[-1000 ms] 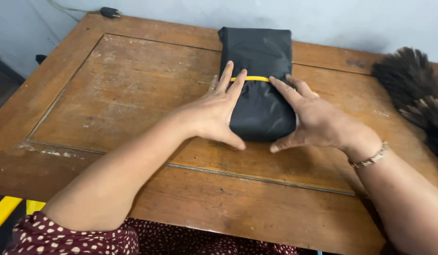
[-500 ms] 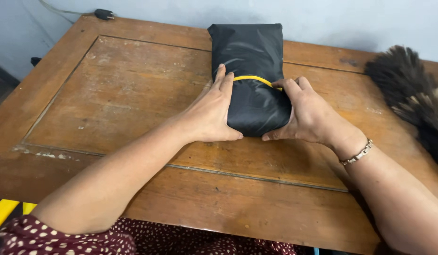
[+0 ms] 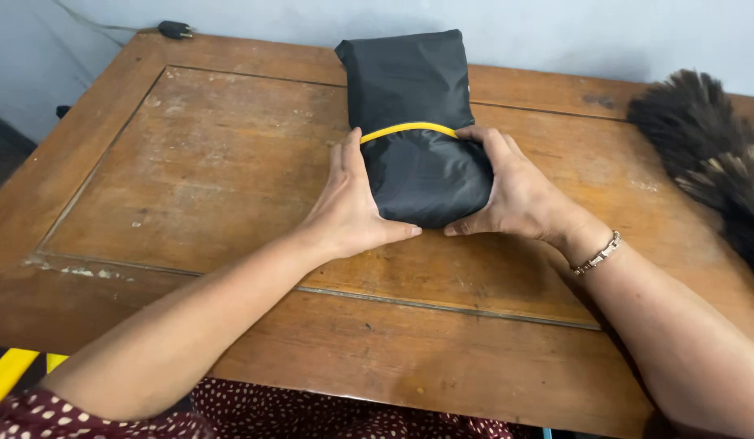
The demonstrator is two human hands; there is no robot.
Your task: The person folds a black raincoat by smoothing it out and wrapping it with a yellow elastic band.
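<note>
Head view shows a folded black bundle of thin, slick synthetic fabric with a yellow piping stripe across it [image 3: 414,138], lying on a worn brown wooden table [image 3: 190,187] toward the far edge, its near end cupped between two bare hands. The left hand [image 3: 348,207] presses flat against the bundle's left flank, fingers straight and together, thumb tucked under the near edge. The right hand [image 3: 511,191] curls over the right flank, fingers wrapped up to the yellow stripe and thumb meeting the near corner, so both hands are closed on the cloth rather than spread. The bundle looks light and soft, with smooth, slightly glossy cloth that would likely slip and spring open if released; it seems best gripped from both sides at the near, rounded end, just below the stripe, where the folds are thickest. A silver chain bracelet [image 3: 598,254] sits on the right wrist, a dark brown feather duster [image 3: 710,154] lies at the table's right edge well apart from the bundle, and a small black plug [image 3: 175,29] rests at the far left corner. Compared with the frame one second earlier, the palms then lay open on top of the bundle with fingers meeting at the stripe; now they have slid outward and down to squeeze its sides, and the near end appears rounder and more compact.
</note>
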